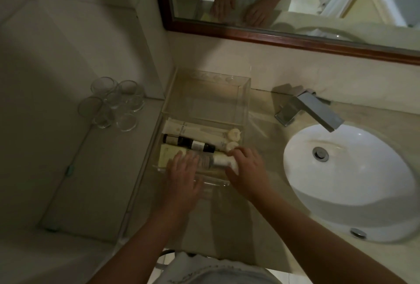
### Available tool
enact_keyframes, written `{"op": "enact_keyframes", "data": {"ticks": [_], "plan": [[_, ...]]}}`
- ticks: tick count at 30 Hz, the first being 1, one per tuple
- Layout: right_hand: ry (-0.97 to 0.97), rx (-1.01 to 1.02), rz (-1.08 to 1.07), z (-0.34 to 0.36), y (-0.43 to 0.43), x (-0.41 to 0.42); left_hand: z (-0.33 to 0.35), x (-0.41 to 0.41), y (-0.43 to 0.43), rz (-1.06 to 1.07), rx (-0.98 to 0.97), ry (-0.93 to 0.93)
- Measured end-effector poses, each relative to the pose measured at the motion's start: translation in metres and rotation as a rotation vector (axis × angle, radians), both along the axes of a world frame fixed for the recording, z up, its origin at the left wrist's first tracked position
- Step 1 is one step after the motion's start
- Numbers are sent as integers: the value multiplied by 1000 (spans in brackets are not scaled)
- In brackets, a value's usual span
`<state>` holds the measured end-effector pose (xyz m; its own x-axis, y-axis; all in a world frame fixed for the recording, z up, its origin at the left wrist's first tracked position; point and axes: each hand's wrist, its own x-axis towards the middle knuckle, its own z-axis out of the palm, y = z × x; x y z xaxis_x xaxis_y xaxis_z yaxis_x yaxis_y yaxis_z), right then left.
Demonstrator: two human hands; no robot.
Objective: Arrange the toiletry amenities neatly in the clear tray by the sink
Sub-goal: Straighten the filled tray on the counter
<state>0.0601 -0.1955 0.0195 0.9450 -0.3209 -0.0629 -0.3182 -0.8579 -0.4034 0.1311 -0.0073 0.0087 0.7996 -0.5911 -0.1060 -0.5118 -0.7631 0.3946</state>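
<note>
Nearest me, my left hand (181, 176) lies flat, fingers spread, palm down on the front-row items in the clear tray (246, 101); it's pressing, not gripping. My right hand (246, 170) is curled round the cap end of a white tube (221, 161) at the tray's front right, thumb and fingers closed on it. I judge the tube light, soft-walled, a bit slick, so best held near the stiff cap, not mid-body. Behind it a dark bottle (188, 142) lies on its side; prob. rigid and rolls easily. Further back is a long white tube (195, 130), w/ two small round caps (234, 140) at right. The tray's rear half is bare. It sits on the desk (268, 122), left of the sink (341, 170).
</note>
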Motion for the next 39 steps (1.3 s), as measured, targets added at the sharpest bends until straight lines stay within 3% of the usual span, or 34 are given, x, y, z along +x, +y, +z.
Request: {"op": "enact_keyframes", "data": {"ticks": [3,5,8,12,18,29,39], "plan": [[-66,186,-353,4,0,-13,-4,16,19,326,-226,-97],[59,426,-535,4,-2,-16,-6,31,34,511,-242,-77],[238,628,-571,-8,-2,-18,-2,50,47,644,-289,103],[239,616,-464,-19,2,-16,-6,69,50,703,-334,407],[198,620,-389,-16,4,-15,-40,86,61,830,-485,556],[100,610,-387,-21,8,-15,-40,85,56,881,-583,582],[128,543,-339,-17,-1,-5,-42,79,50,925,-643,537]]}}
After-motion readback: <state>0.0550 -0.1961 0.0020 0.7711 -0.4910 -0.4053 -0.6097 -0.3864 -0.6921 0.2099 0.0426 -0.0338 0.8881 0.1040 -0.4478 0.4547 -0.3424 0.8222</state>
